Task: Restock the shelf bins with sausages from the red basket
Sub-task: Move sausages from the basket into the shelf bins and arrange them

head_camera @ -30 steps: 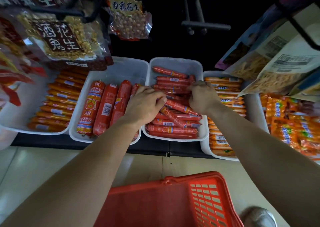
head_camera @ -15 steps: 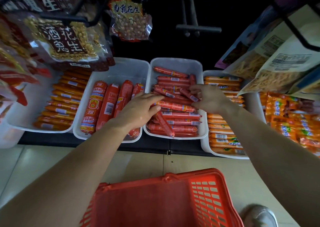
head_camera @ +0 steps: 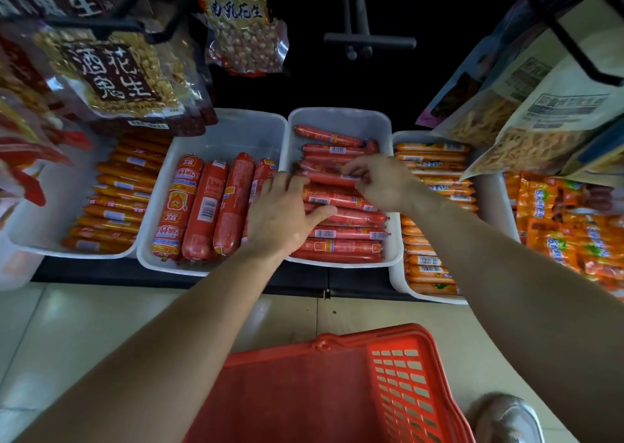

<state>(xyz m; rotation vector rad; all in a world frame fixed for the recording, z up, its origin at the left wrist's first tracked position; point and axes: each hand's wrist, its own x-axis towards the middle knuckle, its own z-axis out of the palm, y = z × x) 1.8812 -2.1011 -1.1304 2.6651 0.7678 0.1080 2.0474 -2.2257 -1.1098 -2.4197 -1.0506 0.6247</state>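
The slim sausages (head_camera: 341, 250) lie in the middle bin (head_camera: 337, 115), long axes running left to right, ends toward its side walls. Your left hand (head_camera: 287, 216) rests flat on the pile, fingers straight and spread. Your right hand (head_camera: 381, 182) pinches one farther back. The thick sausages (head_camera: 206, 209) in the neighbouring bin point front to back. Peanut bags (head_camera: 114, 78) hang overhead, and the red basket (head_camera: 304, 392) sits below your arms.

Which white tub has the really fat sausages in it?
The second white bin from the left, by the left hand. Its red sausages are far thicker than the thin ones in every other bin.
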